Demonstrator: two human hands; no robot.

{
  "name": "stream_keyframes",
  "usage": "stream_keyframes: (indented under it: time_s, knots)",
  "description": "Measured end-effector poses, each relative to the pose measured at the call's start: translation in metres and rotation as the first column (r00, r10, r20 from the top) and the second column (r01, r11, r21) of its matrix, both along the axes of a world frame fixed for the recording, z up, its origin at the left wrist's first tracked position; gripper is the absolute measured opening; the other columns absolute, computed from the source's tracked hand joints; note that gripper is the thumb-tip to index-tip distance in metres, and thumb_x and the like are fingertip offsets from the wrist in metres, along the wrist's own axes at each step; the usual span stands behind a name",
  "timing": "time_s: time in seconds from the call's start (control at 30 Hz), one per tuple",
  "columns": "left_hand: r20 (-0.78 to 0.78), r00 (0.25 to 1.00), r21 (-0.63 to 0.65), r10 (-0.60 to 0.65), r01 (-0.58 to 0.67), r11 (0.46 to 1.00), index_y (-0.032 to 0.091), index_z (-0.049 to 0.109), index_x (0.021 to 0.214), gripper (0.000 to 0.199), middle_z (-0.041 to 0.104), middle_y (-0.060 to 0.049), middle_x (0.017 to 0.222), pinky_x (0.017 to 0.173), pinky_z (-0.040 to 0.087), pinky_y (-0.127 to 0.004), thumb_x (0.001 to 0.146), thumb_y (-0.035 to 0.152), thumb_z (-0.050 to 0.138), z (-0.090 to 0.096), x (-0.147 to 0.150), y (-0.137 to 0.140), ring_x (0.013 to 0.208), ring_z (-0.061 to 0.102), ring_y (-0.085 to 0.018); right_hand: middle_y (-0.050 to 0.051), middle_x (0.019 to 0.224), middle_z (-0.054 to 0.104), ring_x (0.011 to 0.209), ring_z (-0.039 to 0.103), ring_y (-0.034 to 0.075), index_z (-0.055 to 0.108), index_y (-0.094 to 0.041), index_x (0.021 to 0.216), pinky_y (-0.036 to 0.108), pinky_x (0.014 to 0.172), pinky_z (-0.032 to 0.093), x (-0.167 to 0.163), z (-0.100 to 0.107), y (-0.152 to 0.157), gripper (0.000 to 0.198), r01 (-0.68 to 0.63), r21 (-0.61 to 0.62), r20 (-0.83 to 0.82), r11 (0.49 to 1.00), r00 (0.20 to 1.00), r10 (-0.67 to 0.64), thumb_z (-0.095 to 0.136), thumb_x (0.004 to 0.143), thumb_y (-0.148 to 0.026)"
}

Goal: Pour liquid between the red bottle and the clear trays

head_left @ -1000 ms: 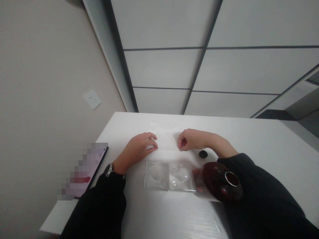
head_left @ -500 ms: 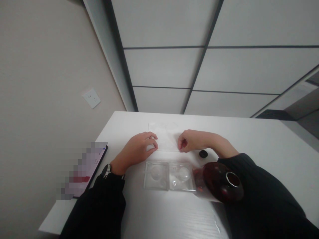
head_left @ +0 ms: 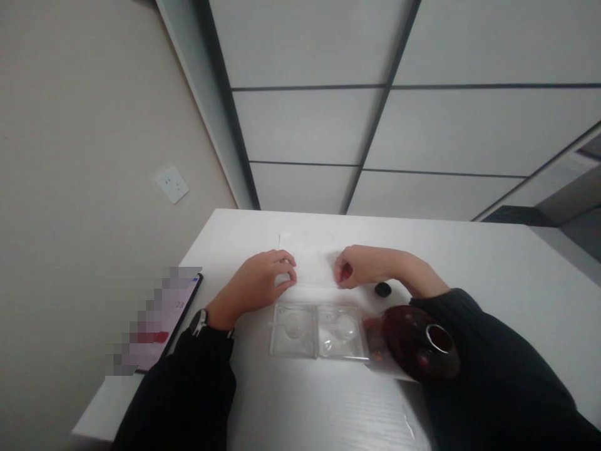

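A thin white sheet (head_left: 312,262), like a tissue, lies on the white table between my hands. My left hand (head_left: 270,275) pinches its near left corner between thumb and forefinger, the other fingers curled above. At the near right corner, my right hand (head_left: 350,266) is closed with its fingertips together on the edge. Just nearer to me is a clear plastic case (head_left: 295,332), spread open in two square halves with round shapes in them. A small black cap (head_left: 383,289) lies below my right wrist.
A dark red glossy bottle (head_left: 408,344) with a round opening stands beside the case, against my right sleeve. On the left, a tablet-like screen (head_left: 173,319), partly blurred out, lies near the table's edge. A wall socket (head_left: 172,185) and white cabinet panels (head_left: 305,125) are beyond.
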State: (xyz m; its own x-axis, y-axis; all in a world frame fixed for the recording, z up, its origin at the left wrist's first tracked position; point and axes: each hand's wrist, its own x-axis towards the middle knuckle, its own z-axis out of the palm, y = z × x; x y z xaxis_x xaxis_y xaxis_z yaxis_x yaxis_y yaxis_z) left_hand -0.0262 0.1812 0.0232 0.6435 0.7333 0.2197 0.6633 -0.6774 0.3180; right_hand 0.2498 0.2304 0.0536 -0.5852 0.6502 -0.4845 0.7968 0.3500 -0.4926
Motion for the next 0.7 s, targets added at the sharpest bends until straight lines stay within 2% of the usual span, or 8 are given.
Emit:
stream_keyframes:
  time_s: [0.43,0.7]
  knots:
    - [-0.003,1.0,-0.034,-0.012,0.012,0.999,0.021,0.074,0.087,0.012,0.075,-0.005,0.109,0.09,0.055,-0.036,0.094,0.014,0.067,0.0019,-0.0002,-0.0006,0.101,0.071,-0.022,0.004,0.077,0.079,0.071,0.067,0.022,0.076,-0.025,0.07,0.037,0.071,0.049,0.0005,-0.0024,-0.0005,0.012,-0.01,-0.02,-0.058,1.0,0.998,0.009,0.074,0.075,-0.015]
    - [-0.001,1.0,-0.054,-0.01,0.01,0.999,0.021,0.074,0.087,0.01,0.077,-0.002,0.103,0.088,0.054,-0.034,0.095,0.018,0.069,0.0029,-0.0018,-0.0006,0.096,0.071,-0.021,0.003,0.078,0.078,0.07,0.062,0.019,0.078,-0.022,0.077,0.034,0.069,0.047,0.0014,-0.0029,0.0001,0.006,-0.032,-0.023,-0.069,0.999,0.997,0.031,0.078,0.075,-0.017]
